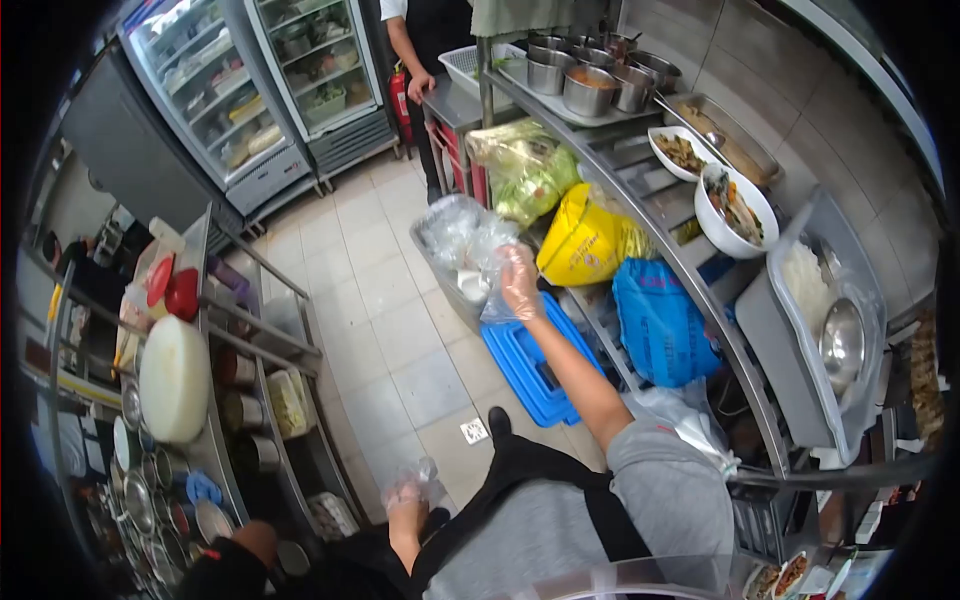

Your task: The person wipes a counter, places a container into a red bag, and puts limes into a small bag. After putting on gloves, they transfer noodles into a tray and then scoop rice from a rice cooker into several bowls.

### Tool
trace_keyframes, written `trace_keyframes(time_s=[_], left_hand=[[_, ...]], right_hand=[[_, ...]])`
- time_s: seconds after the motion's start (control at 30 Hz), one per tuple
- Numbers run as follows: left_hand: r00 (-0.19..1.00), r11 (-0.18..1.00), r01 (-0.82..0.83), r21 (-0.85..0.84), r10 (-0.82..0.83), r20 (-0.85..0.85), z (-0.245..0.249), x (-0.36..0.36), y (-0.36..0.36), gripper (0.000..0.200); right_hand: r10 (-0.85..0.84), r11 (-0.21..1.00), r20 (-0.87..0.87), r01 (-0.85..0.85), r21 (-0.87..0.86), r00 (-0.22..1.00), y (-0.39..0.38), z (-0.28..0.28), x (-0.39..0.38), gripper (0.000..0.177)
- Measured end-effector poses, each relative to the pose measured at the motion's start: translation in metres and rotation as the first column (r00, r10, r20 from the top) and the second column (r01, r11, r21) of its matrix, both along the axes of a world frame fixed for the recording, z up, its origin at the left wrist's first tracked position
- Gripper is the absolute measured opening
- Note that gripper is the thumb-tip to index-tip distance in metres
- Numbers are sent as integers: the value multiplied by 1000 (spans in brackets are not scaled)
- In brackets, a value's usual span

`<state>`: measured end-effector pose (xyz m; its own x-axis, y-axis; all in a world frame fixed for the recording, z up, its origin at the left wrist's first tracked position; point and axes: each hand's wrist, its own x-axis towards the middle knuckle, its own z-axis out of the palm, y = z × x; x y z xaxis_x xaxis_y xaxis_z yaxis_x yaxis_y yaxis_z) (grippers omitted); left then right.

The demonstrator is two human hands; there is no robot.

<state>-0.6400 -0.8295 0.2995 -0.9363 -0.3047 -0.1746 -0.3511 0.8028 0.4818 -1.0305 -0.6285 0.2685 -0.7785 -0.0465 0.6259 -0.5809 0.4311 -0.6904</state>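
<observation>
My right hand [518, 283], in a loose clear plastic glove, reaches out over the near edge of a grey bin [440, 262]. Crumpled clear plastic [462, 228] fills the bin's top and touches or nearly touches my fingers. A white piece [473, 284] lies beside it. My fingertips are lost among the plastic, so what they hold, if anything, is hidden. Below this wrist sits a blue lid [530, 375]. My left hand [405, 497], also gloved, hangs low over the tiled floor with loosely spread fingers and nothing visible in it.
The right-hand rack [690, 290] bears steel pots [590, 92], white bowls [737, 212] and a grey tub [770, 330]. Yellow [580, 240] and blue [660, 325] bags sit lower. Leftward stands a counter with a round white board [175, 380]. A person [425, 50] stands beyond, near glass-door fridges [225, 95].
</observation>
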Motion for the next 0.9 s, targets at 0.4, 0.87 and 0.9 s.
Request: trace_keyframes(time_s=[0.4,0.87,0.9], left_hand=[[951,909,301,289,-265,-159,43,-230,-34,73],[-136,-31,335,942,-991,16,-133,-395,118,47],[-240,-45,475,879,-968,80,-65,-368,149,49]], right_hand=[[747,629,575,-634,-449,334,-34,-47,4,94],[355,517,305,86,-851,883,58,46,215,101],[292,502,305,127,-856,907,57,49,229,102]])
